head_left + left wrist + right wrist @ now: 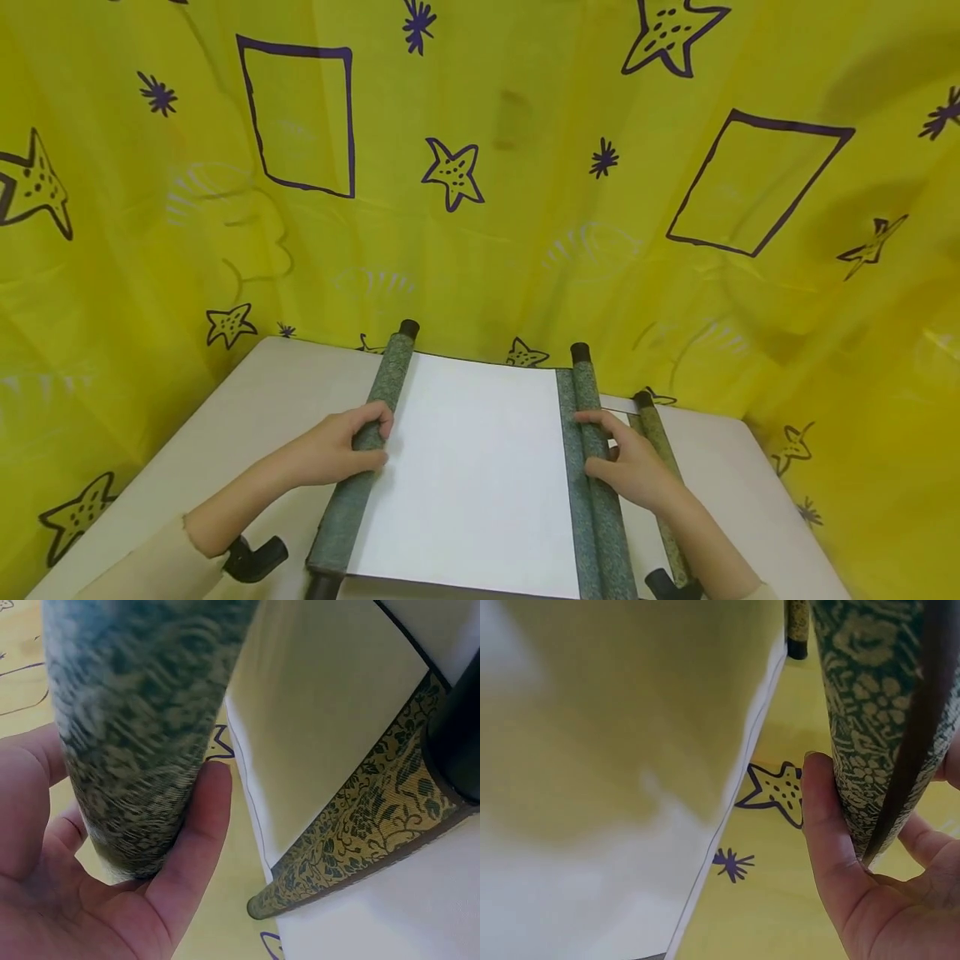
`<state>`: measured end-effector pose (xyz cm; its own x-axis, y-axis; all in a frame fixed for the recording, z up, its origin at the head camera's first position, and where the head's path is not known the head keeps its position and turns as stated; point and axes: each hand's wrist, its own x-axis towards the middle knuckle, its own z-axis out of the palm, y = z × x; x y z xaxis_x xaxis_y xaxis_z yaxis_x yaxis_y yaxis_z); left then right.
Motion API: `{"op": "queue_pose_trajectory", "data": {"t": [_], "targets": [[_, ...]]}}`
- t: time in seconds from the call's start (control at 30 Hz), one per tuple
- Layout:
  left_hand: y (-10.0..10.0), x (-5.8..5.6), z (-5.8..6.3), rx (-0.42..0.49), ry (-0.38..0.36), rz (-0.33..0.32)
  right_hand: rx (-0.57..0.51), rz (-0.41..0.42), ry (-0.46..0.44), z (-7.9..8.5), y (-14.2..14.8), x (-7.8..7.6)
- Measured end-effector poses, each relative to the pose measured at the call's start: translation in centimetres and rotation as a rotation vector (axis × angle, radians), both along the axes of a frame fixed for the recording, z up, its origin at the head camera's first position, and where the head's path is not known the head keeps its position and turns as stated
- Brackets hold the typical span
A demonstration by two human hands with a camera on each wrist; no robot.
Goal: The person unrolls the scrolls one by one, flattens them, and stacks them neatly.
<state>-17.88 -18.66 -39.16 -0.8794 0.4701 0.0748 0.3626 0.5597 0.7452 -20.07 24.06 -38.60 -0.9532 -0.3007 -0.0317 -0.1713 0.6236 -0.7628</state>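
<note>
A hanging scroll with white blank-looking paper (480,475) is spread between my hands in the head view, over the table. My left hand (337,448) grips its thick left roll (393,367), covered in green patterned cloth with black end knobs. Around the green right roller (587,387), my right hand (633,468) curls thumb and fingers. Up close, the left wrist view has the roll (142,742) between thumb and fingers, and the right wrist view shows floral cloth on the roller (866,727). The bottom knob of the right roller is out of frame.
A second scroll with a gold-and-dark floral roller (375,814) lies on the white table (285,375), partly beneath the green one. Behind the table hangs a yellow curtain (510,275) with purple stars and frames. Each wrist wears a black device (255,558).
</note>
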Motion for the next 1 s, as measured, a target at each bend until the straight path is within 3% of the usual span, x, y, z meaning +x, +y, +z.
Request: {"op": "queue_pose_trajectory", "data": {"t": [0.23,0.47,1.0], "targets": [[-0.2,0.0,-0.1,-0.037,-0.01,-0.001,0.032,-0.001,0.003,0.3,0.1,0.0],[-0.6,-0.1,-0.5,-0.064,0.047,-0.013,0.071,0.001,0.014,0.3,0.4,0.1],[-1.5,-0.4,-0.8,-0.089,0.041,-0.032,0.105,-0.038,-0.008,0.5,1.0,0.6]]}}
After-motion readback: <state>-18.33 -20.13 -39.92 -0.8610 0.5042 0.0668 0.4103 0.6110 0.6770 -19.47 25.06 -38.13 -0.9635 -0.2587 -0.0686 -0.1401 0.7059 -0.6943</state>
